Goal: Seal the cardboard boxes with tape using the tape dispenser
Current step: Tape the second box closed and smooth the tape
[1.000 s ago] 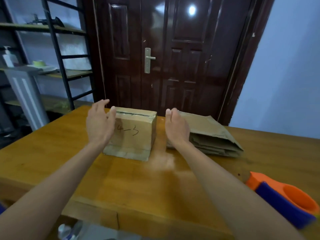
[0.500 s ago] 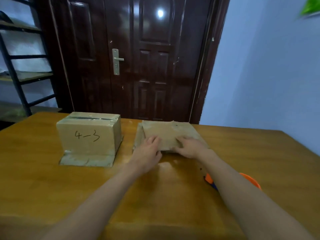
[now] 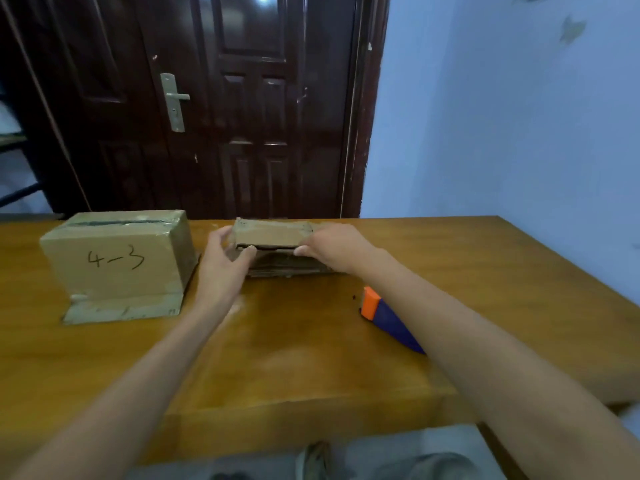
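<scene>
Both hands, left hand point(image 3: 221, 268) and right hand point(image 3: 332, 249), pinch the top flat box point(image 3: 272, 233) off the stack point(image 3: 287, 268) near the table's point(image 3: 311, 368) far edge; a loose grip could drag lower sheets along.

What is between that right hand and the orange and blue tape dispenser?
Nothing visible. The tape dispenser lies bare on the table, beside the right forearm; the right hand is busy lifting flat cardboard.
</scene>
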